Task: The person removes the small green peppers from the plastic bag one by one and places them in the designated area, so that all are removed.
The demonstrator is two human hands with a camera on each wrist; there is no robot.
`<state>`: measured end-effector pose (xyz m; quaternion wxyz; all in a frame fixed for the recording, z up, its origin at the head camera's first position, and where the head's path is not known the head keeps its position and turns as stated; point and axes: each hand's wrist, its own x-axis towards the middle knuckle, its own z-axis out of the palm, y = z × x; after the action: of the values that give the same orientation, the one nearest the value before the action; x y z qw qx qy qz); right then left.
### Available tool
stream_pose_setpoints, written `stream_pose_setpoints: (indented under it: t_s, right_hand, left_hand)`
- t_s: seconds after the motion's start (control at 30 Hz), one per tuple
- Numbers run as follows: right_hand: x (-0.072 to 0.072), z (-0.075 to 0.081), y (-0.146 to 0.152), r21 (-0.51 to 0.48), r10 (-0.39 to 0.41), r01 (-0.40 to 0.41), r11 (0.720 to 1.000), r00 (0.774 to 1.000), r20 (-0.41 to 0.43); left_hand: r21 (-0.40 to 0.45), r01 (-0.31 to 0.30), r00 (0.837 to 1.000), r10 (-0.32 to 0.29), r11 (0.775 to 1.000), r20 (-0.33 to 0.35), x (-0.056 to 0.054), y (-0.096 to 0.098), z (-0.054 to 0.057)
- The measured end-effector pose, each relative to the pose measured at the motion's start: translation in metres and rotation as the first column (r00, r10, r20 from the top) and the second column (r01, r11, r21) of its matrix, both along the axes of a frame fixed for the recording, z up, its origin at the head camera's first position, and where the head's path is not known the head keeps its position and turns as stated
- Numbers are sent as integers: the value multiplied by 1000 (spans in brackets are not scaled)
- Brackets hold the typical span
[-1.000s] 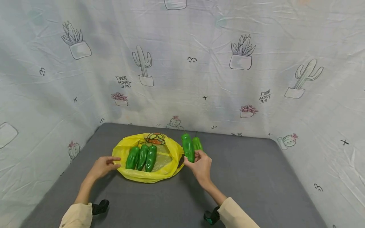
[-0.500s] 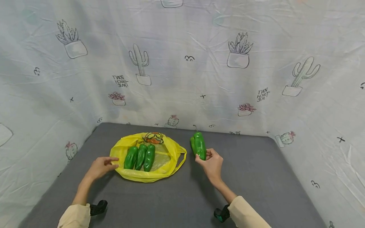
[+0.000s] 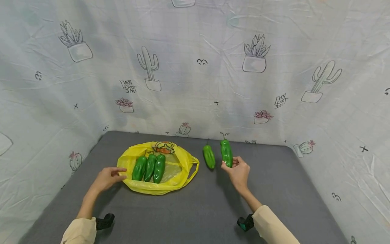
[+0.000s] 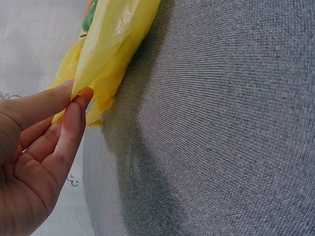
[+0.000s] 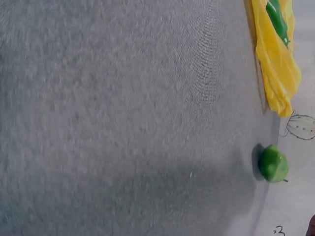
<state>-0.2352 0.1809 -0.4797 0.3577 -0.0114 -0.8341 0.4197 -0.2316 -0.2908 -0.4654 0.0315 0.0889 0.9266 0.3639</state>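
A yellow plastic bag [image 3: 173,188] lies with its mouth spread on the table, and several green peppers [image 3: 149,168] sit inside it. My left hand [image 3: 108,178] pinches the bag's left edge between thumb and finger, as the left wrist view shows up close. With thumb and fingers, my right hand [image 3: 239,171] grips the lower end of another green pepper [image 3: 226,153], its stem pointing up and away. Between that hand and the bag, a lighter green pepper [image 3: 209,157] lies on the table. In the right wrist view the held pepper is out of sight.
The grey table [image 3: 170,220] carries the bag and peppers. Behind it and at both sides hangs a pale cloth [image 3: 189,78] printed with cacti. The bag's loop handle [image 3: 193,171] reaches toward the lighter pepper.
My right hand has moved right with the held pepper, past the lighter one, which now shows whole on the table. The left hand stays at the bag's edge.
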Motion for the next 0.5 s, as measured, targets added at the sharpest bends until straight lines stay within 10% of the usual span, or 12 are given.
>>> stream_pose_setpoints:
  t_s: [0.5]
  right_hand:
    - [-19, -9, 10, 18, -53, 51, 999, 981, 188]
  left_hand:
    - [-9, 4, 1000, -4, 1000, -2, -1, 0, 0]
